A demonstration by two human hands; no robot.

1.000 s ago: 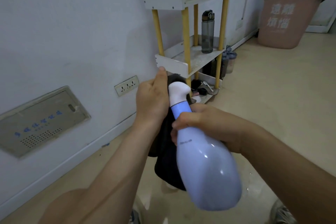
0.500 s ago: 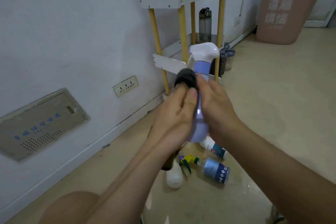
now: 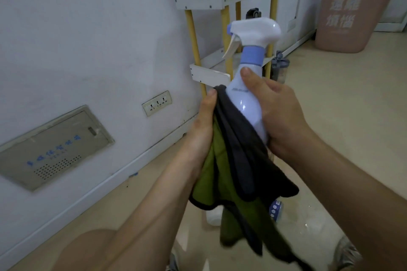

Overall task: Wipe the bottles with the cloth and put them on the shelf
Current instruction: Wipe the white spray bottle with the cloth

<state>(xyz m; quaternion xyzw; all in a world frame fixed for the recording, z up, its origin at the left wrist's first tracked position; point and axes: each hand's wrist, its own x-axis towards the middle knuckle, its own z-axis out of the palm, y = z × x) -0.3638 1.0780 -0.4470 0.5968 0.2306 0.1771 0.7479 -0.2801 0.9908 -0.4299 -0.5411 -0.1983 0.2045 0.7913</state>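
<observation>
The right hand (image 3: 284,116) grips the spray bottle (image 3: 247,97) upright by its body. The left hand (image 3: 203,125) presses the cloth (image 3: 237,160) against its side. The shelf (image 3: 209,72) stands just behind.

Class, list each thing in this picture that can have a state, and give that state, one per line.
Spray bottle: upright, slightly tilted, held.
Cloth: pressed to the bottle's side, hanging loose.
Left hand: shut on the cloth.
Right hand: shut on the spray bottle.
Shelf: standing against the wall.
Bin: lid closed.
</observation>
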